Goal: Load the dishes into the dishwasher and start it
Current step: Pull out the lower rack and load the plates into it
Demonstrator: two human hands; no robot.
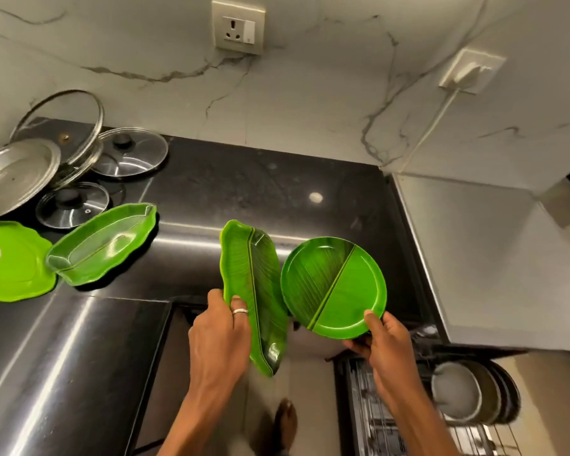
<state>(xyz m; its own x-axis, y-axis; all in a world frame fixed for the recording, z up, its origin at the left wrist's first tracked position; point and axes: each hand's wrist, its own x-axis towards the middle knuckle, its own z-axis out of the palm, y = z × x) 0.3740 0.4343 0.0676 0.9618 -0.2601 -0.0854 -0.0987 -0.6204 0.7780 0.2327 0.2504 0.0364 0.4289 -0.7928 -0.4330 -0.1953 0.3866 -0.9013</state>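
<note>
My left hand (219, 337) grips the lower left edge of a long green leaf-shaped tray (255, 291), held tilted above the counter's front edge. A round green leaf-print plate (333, 286) is pinched at its lower rim by my right hand (380, 340), thumb on top. The two dishes almost touch. Below at the right, the pulled-out dishwasher rack (385, 422) holds several grey plates (468, 393) standing on edge. Another green leaf-shaped tray (102, 245) and an upturned green plate (10, 261) lie on the counter at the left.
Steel and glass pot lids (73, 169) are piled at the back left of the black counter (244, 189). A grey appliance top (484, 251) sits at the right, with wall sockets (238, 26) and a cable above. My foot (285, 422) shows on the floor below.
</note>
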